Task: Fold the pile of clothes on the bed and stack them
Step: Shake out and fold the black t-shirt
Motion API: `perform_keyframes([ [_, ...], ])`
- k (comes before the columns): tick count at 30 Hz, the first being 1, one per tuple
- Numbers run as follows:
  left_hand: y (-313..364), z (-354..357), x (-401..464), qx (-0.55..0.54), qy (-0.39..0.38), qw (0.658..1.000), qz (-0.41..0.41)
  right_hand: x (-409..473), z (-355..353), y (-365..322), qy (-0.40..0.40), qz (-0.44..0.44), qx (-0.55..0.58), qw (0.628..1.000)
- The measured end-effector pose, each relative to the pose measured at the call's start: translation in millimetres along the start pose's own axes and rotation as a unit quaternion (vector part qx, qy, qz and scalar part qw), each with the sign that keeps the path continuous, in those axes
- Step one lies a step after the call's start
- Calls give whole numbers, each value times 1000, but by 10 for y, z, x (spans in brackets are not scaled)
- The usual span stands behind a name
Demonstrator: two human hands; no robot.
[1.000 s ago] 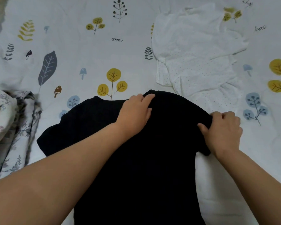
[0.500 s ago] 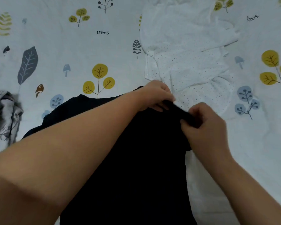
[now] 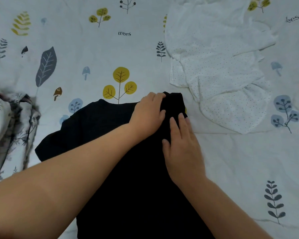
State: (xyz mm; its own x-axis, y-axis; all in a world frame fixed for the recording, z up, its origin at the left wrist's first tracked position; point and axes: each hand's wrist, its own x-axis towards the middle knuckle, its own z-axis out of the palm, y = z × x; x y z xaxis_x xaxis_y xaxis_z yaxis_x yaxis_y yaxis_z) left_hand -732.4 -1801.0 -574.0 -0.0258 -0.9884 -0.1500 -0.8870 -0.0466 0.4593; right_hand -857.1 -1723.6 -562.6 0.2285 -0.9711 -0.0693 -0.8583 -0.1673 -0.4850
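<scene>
A person leans over a bed w/ a white sheet (image 3: 231, 161) printed w/ leaves, trees and mushrooms, both bare hands on a black knit T-shirt (image 3: 128, 195) spread flat at centre-bottom. The shirt's right sleeve is folded in over the body; its left sleeve lies out toward the left edge. Left hand (image 3: 148, 112) rests at the shirt's upper right, near the shoulder, fingertips bent over the folded black fabric; whether it pinches the cloth, cannot tell. Right hand (image 3: 182, 144) lies flat just below it, fingers straight and close together, pressing the folded edge down, gripping nothing. Upper right, touching the sheet just beyond the shirt's corner: a crumpled white garment w/ small dark dots (image 3: 219, 80), unfolded. At far left, a bunched floral grey-and-white fabric (image 3: 9, 128), partly out of frame.
</scene>
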Motion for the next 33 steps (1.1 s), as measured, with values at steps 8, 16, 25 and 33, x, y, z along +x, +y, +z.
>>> perform_keyframes([
  [8,-297,-129,-412,98,-53,994,24,58,242,134,-151,-33,-154,976],
  [16,-1062,-831,-1079,135,59,945,-292,198,35,-311,-7,-133,-70,989],
  [25,-1827,-1060,-1468,41,-93,949,-297,518,312,-995,-142,-205,-55,967],
  [33,-1170,-1243,-1644,-35,67,967,-244,653,354,-1300,-320,191,331,867],
])
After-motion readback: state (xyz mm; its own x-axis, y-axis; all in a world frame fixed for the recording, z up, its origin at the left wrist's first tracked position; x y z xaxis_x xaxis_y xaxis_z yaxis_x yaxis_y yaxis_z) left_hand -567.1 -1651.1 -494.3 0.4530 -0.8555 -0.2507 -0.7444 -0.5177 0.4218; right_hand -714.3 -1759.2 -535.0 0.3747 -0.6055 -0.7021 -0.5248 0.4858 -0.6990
